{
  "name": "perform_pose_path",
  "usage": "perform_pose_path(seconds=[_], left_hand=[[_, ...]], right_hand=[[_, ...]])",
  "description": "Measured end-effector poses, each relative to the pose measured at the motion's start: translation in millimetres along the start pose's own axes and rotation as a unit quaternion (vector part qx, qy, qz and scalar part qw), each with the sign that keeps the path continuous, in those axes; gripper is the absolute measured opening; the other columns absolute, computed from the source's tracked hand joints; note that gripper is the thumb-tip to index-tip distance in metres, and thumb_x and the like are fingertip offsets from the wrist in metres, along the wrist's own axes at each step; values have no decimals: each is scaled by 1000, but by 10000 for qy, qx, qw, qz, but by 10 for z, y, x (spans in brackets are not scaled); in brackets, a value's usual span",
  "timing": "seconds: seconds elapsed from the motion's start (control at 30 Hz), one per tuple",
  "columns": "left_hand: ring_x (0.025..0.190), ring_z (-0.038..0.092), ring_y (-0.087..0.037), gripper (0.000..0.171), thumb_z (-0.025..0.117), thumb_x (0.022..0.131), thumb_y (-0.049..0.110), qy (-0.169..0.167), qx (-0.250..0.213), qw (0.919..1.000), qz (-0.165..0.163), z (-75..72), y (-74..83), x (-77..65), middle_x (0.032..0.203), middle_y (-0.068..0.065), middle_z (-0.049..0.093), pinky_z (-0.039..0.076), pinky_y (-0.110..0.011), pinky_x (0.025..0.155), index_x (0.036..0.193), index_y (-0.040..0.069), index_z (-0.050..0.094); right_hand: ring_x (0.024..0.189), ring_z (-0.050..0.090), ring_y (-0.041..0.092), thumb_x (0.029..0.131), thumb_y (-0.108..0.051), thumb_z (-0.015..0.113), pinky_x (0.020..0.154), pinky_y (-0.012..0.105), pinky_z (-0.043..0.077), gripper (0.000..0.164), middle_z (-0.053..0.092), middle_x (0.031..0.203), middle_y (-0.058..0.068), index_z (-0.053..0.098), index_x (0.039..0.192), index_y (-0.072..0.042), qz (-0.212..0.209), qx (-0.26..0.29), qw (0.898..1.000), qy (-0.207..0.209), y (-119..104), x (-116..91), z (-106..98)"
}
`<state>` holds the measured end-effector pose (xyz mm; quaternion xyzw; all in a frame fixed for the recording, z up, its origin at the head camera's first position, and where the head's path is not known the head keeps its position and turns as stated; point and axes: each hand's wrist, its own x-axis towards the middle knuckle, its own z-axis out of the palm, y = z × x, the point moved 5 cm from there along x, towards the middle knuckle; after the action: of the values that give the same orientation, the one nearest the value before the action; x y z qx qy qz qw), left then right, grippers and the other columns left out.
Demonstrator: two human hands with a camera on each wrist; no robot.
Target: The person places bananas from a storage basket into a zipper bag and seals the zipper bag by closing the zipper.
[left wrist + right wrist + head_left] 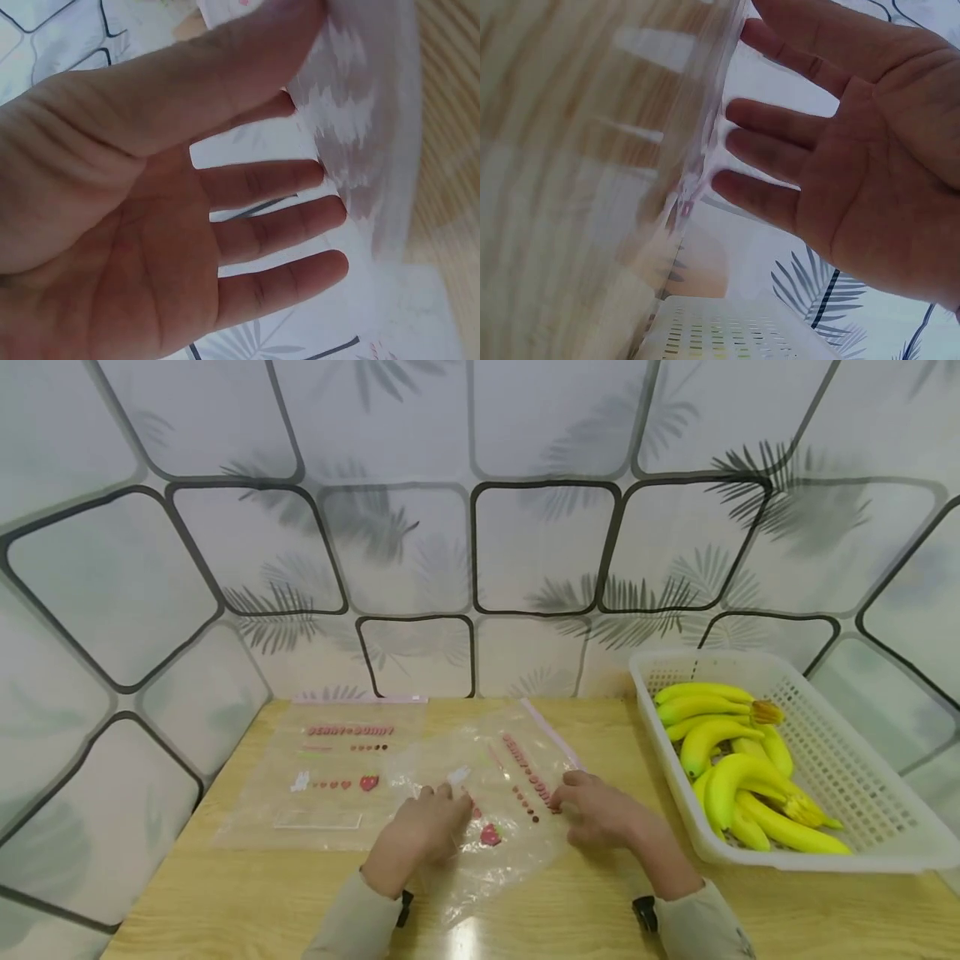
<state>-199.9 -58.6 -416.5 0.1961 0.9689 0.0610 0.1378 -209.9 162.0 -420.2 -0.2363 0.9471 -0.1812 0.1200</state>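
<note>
A clear plastic zip bag with a pink seal strip and red "Berry Bunny" print lies slanted on the wooden table. On its left side rests my left hand; in the left wrist view its fingers are spread and nearly straight, the tips meeting the film. My right hand is at the bag's right edge, near the pink strip. Seen from the right wrist, those fingers are also extended, fingertips against the plastic. A second matching bag lies flat to the left, partly overlapped by the first.
To the right stands a white perforated plastic basket holding several yellow bananas. A patterned wall covering with dark outlines and leaf prints rises behind the table and at both sides.
</note>
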Motion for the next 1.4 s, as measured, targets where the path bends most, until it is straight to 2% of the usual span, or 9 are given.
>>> perform_pose_path(seconds=[0.17, 0.33, 0.43, 0.6, 0.7, 0.83, 0.9, 1.0, 1.4], left_hand=[[133, 41, -46, 62, 73, 84, 6, -353, -503, 9981, -62, -9, -67, -12, 150, -22, 40, 41, -62, 102, 142, 20, 54], [139, 35, -45, 90, 90, 69, 22, -571, -565, 9967, 57, 5, -86, -18, 153, -21, 35, 43, -60, 102, 147, 17, 46], [141, 32, -44, 94, 90, 67, 18, -503, -636, 9967, 51, -11, -114, -27, 155, -22, 33, 40, -60, 104, 148, 15, 42], [138, 36, -44, 66, 73, 83, 0, -331, -744, 9967, -41, -49, -204, -36, 151, -24, 37, 39, -60, 105, 143, 11, 47], [134, 41, -44, 51, 60, 90, -4, -329, -832, 9960, -5, -51, -234, -34, 146, -24, 42, 41, -60, 103, 138, 9, 52], [135, 40, -43, 65, 76, 81, 10, -418, -843, 9956, 8, -17, -237, -21, 146, -24, 41, 42, -60, 102, 141, 10, 49], [137, 37, -44, 81, 84, 73, 15, -426, -834, 9956, -27, 2, -235, -10, 149, -25, 38, 42, -61, 103, 144, 11, 45], [138, 37, -44, 87, 89, 70, 22, -347, -740, 9967, -19, 12, -224, 15, 150, -25, 37, 42, -60, 102, 144, 11, 45], [145, 27, -44, 84, 76, 71, -4, -498, -758, 9959, -38, -14, -365, -18, 157, -24, 29, 31, -62, 111, 147, 9, 43]], right_hand=[[102, 56, 27, 69, 1, 72, 85, 45, 50, 45, 55, 126, 16, 66, 110, -13, 39, 135, 9998, -164, -7, 20, 3], [97, 55, 24, 64, -3, 79, 83, 43, 51, 56, 55, 121, 13, 67, 117, -13, 285, 114, 9994, -174, -10, 21, 13], [95, 53, 22, 63, -6, 80, 81, 40, 50, 64, 54, 118, 12, 66, 125, -12, 296, 79, 9994, -171, -25, 21, 16], [89, 48, 20, 63, -8, 79, 74, 34, 45, 65, 54, 110, 10, 69, 127, -10, -146, -164, 9997, -139, -80, 31, 20], [97, 51, 25, 62, -8, 79, 79, 37, 48, 66, 55, 117, 15, 68, 128, -11, -291, -293, 9991, -133, -107, 28, 26], [111, 54, 34, 62, -6, 79, 90, 47, 49, 70, 50, 133, 23, 66, 131, -11, -89, -185, 9995, -226, -112, 26, 52], [110, 56, 32, 62, -5, 79, 89, 45, 50, 72, 49, 135, 22, 65, 132, -12, 75, -85, 9995, -290, -107, 26, 72], [103, 56, 27, 62, -4, 79, 85, 41, 50, 72, 48, 135, 20, 65, 132, -12, 211, 42, 9992, -330, -98, 10, 87], [84, 49, 16, 63, -13, 83, 68, 29, 47, 72, 52, 115, 9, 65, 132, -14, -121, -84, 9994, -312, -235, 40, 142]])
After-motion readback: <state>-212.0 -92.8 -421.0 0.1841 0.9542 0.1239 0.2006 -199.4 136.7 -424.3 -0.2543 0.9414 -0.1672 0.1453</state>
